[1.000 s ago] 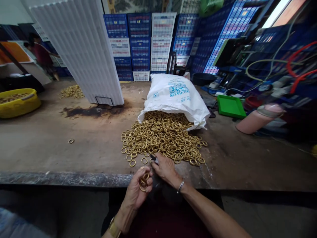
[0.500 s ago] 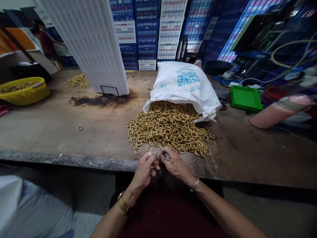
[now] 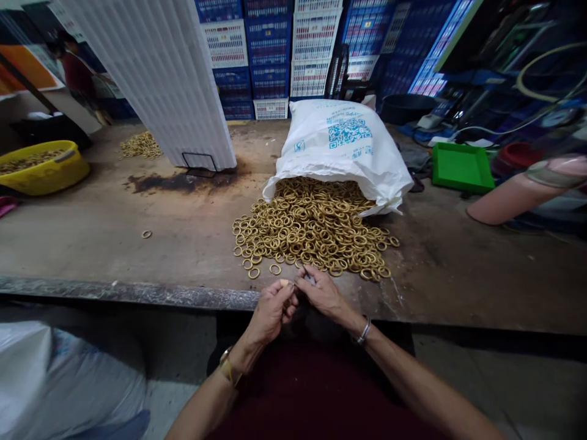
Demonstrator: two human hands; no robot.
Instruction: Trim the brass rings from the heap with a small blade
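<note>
My left hand (image 3: pixel 274 307) is closed, its fingers curled round a gold-coloured ring that is mostly hidden now but showed half a second ago. Thumb and forefinger pinch near the fingertips of my right hand (image 3: pixel 324 294), which is closed too. A small greyish object with a thin dark tip shows between the right fingers; its kind I cannot make out. Just beyond both hands spreads a heap of gold-coloured rings (image 3: pixel 316 235), spilling from the mouth of a white woven sack (image 3: pixel 342 137) with blue print.
The wooden table (image 3: pixel 192 250) carries one loose ring (image 3: pixel 147 234), a yellow basin (image 3: pixel 50 171), a white corrugated panel (image 3: pixel 160 79), a green tray (image 3: pixel 462 168) and a pink bottle (image 3: pixel 507 198). Stacked crates (image 3: pixel 268 49) stand behind. Another person (image 3: pixel 80 76) is at the far left.
Both hands stay together near the table edge. The left fingers have turned and now cover the ring seen in them before. The view has tilted slightly.
</note>
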